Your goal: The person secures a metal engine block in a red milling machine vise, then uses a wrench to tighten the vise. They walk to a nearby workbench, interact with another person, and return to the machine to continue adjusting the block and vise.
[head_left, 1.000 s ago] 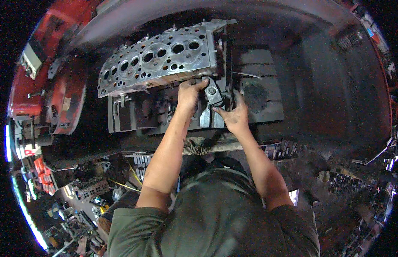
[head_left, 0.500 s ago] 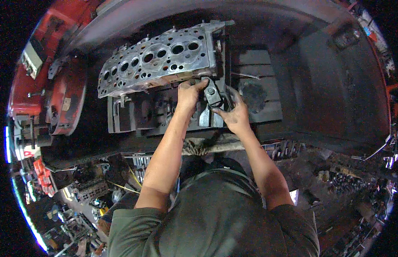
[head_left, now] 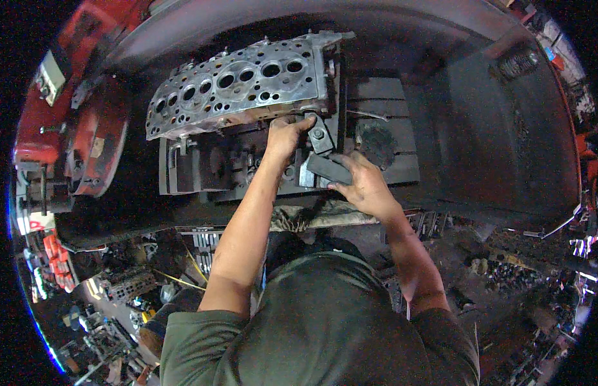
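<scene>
A grey metal cylinder head (head_left: 292,91), with its flat holed face showing, lies across the machine table. At its near right corner my left hand (head_left: 286,138) is closed on a clamp plate (head_left: 320,143) that has a bolt through it. The thumb presses on the plate's upper end; the other fingers are mostly hidden under the cylinder head's edge. My right hand (head_left: 369,185) grips a dark rectangular block (head_left: 331,170) between thumb and fingers. The block is tilted, just below the plate's lower end, over a shiny metal piece (head_left: 306,175) on the table.
The slotted machine table (head_left: 402,164) extends to the right, with a thin rod (head_left: 371,114) and a dark round patch on it. Dark walls surround the table. A red machine part (head_left: 96,151) stands at the left. Various metal parts lie on the floor behind me.
My right hand has moved down and away from the clamp plate, and the dark block now shows in it. My left hand stays at the plate's upper end.
</scene>
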Motion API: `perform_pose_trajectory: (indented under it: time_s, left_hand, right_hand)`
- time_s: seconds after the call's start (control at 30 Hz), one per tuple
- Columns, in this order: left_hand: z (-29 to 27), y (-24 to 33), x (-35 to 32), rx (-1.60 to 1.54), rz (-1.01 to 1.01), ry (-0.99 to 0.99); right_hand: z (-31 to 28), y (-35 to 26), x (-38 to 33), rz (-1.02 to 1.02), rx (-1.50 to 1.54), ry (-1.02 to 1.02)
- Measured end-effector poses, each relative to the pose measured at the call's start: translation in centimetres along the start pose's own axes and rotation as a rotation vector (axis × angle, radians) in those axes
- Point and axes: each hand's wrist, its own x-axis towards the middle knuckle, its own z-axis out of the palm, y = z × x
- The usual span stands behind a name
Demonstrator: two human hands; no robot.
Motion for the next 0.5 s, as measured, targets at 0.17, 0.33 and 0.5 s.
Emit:
perform_pose_trajectory:
  time_s: [0.17, 0.33, 0.5]
  left_hand:
    - [-0.4, 0.3, -0.1, 0.205, -0.050, 0.008]
    - [-2.4, -0.2, -6.7, 0.516, 0.164, 0.131]
    - [-5.3, -2.4, -13.0, 0.259, -0.019, -0.256]
  right_hand:
    - [0.9, 0.9, 0.1, 0.110, 0.165, 0.051]
    - [1.7, -0.4, -1.1, 0.268, 0.510, 0.147]
    - [2.5, -3.6, -2.2, 0.437, 0.554, 0.031]
